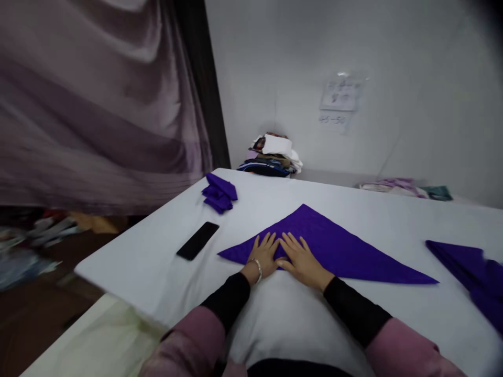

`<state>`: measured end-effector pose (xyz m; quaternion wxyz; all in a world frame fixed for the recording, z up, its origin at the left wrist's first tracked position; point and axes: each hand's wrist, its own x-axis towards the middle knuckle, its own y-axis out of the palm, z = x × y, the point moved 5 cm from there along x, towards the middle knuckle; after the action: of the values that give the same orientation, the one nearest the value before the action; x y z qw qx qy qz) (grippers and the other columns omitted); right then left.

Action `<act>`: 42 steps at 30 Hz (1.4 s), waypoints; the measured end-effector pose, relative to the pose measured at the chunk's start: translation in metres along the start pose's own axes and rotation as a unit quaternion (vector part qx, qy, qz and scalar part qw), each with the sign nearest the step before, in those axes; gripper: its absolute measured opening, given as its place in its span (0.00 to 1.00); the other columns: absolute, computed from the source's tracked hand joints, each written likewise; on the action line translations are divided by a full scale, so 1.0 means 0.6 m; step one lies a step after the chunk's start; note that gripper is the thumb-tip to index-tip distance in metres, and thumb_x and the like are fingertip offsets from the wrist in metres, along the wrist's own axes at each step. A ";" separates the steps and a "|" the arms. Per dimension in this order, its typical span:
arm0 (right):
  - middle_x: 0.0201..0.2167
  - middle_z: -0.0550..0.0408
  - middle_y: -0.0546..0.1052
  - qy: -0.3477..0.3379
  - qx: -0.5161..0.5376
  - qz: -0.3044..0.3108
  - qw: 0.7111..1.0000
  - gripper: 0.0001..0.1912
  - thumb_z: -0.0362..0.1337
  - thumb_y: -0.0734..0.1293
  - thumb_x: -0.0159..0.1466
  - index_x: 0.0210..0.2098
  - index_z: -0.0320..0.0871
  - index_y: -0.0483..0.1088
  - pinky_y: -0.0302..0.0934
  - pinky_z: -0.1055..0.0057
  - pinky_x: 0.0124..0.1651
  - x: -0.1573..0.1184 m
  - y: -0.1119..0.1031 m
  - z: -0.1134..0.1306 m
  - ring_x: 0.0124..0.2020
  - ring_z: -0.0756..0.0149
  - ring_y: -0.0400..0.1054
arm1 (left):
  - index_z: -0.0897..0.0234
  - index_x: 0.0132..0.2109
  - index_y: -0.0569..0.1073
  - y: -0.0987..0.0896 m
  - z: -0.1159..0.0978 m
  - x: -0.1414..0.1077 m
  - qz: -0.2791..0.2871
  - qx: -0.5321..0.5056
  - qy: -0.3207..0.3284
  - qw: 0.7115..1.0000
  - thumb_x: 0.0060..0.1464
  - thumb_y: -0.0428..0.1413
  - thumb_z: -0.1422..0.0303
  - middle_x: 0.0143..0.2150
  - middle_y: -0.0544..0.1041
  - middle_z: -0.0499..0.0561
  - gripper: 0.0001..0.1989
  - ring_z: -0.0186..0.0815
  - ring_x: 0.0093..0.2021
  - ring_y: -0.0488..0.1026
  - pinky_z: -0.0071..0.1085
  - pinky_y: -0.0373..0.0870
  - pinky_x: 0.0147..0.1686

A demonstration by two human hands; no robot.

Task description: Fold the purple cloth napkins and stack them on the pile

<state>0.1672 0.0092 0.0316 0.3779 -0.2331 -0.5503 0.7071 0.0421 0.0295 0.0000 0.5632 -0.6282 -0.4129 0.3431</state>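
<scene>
A purple cloth (338, 246) lies flat on the white table in a triangle, its peak pointing away from me and its long edge towards me. My left hand (265, 254) presses on its near left part, fingers stretched out, a pale bracelet at the wrist. Beside it my right hand (302, 260) also rests flat on the cloth with its fingers spread. The two hands nearly meet at the thumbs, close to the long edge. Neither hand grips anything.
Left of the triangle lie a black phone (197, 241) and a crumpled purple cloth (220, 193). More purple cloth (467, 267) is at the right. Stacked fabrics (271, 154) stand behind the white table (129, 267), by the wall. A mauve curtain (98, 104) hangs at left.
</scene>
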 end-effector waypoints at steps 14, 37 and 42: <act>0.65 0.47 0.49 -0.003 -0.059 0.004 0.998 0.38 0.58 0.47 0.64 0.64 0.39 0.47 0.33 0.50 0.63 0.016 0.075 -0.026 0.66 0.56 0.37 | 0.63 0.64 0.50 -0.004 0.023 -0.023 -0.007 -0.032 -0.013 0.999 0.58 0.38 0.50 0.68 0.48 0.55 0.33 0.42 0.67 0.39 0.52 0.37 0.62; 0.66 0.45 0.46 0.011 -0.029 0.031 0.999 0.39 0.59 0.45 0.64 0.64 0.38 0.48 0.29 0.51 0.63 0.021 0.050 -0.007 0.66 0.55 0.34 | 0.61 0.63 0.54 -0.054 0.047 -0.012 -0.050 -0.007 -0.051 0.997 0.59 0.39 0.52 0.67 0.51 0.54 0.29 0.41 0.66 0.43 0.48 0.39 0.63; 0.66 0.46 0.45 0.015 -0.010 0.038 0.999 0.39 0.59 0.46 0.63 0.64 0.39 0.47 0.28 0.53 0.64 0.021 0.040 -0.003 0.66 0.56 0.33 | 0.63 0.64 0.53 -0.022 0.075 -0.019 0.013 -0.005 -0.082 0.997 0.57 0.39 0.47 0.67 0.50 0.55 0.34 0.44 0.66 0.44 0.50 0.40 0.62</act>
<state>0.1539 0.0176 0.0093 0.3567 -0.2677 -0.5423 0.7121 -0.0045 0.0384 0.0066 0.5199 -0.6063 -0.4511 0.3984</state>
